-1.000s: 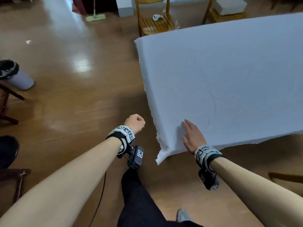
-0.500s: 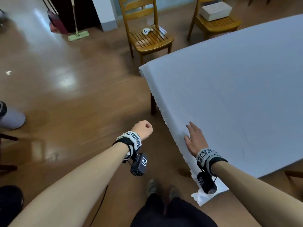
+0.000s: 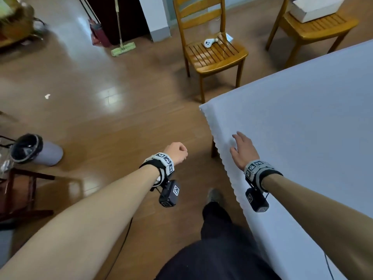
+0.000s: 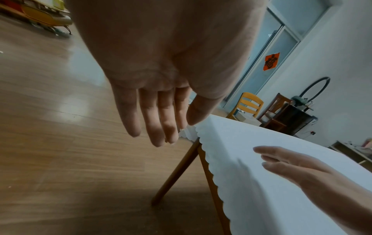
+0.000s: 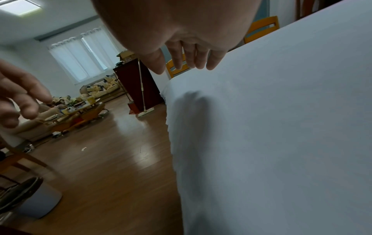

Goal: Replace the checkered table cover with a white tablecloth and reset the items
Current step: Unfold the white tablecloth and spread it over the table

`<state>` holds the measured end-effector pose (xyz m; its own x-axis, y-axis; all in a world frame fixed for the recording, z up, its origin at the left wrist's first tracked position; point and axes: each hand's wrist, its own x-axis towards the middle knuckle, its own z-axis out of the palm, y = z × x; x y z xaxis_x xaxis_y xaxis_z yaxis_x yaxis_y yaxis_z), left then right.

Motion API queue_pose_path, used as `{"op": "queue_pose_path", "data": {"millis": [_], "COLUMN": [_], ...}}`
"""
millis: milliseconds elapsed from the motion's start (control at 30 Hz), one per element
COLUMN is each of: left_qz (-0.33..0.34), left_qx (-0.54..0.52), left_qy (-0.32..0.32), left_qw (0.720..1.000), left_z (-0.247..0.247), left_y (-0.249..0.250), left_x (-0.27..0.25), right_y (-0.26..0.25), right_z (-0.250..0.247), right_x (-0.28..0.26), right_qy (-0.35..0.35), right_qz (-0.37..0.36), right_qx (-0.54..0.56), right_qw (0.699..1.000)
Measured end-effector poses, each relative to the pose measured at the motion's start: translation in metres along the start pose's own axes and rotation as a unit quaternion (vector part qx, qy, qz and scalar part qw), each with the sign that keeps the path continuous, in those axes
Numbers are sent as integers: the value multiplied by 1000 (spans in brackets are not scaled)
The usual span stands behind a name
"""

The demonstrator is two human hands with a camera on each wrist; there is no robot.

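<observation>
The white tablecloth (image 3: 306,134) covers the table, and its scalloped edge hangs over the left side above a wooden table leg (image 3: 213,148). My right hand (image 3: 242,150) is spread flat with straight fingers over the cloth near that edge, short of the far left corner. Whether it touches the cloth I cannot tell; the left wrist view shows the right hand (image 4: 292,162) blurred with a shadow under it. My left hand (image 3: 177,152) hangs over the floor left of the table, its fingers (image 4: 159,127) relaxed and empty. No checkered cover is in view.
A wooden chair (image 3: 214,57) with a white controller (image 3: 210,43) stands beyond the table's corner. A second chair (image 3: 316,29) holds a white box (image 3: 314,7). A mop (image 3: 123,49), a lined bin (image 3: 32,150) and a dark stool (image 3: 20,188) stand on the wooden floor at left.
I have walked along the table's left side toward its far corner. My right hand has slid forward along the cloth's edge. My left hand has stayed alongside, empty.
</observation>
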<state>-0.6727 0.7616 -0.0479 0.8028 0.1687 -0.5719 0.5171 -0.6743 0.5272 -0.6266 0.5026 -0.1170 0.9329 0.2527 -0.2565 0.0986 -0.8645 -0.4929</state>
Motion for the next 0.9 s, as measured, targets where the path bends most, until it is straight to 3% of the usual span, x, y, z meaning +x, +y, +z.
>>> {"op": "queue_pose_path", "data": {"millis": [200,500,667,767,900], "left_qz": [-11,-9,43,122,260], "left_qx": [47,82,155,227,371], "left_qy": [-16,-62,-122,-168,-220], "left_qw": [999,995,979,951,864], "left_z": [-28,-43,-53,-60,-52], "left_y": [38,71,81,90,110], "left_x": [74,177,247,293,337], "right_y": [-15,-24,-35,-43,-62], "right_z": [-24,-31,-21,-18,-16], "right_x": [76,139,168,186,196], "right_qy": [-9,-15,4,30,90], "right_qz": [6,23,52,102,209], "right_qx": [8,-25,-23,-16,1], "right_qw": [1000,999,998,994,974]}}
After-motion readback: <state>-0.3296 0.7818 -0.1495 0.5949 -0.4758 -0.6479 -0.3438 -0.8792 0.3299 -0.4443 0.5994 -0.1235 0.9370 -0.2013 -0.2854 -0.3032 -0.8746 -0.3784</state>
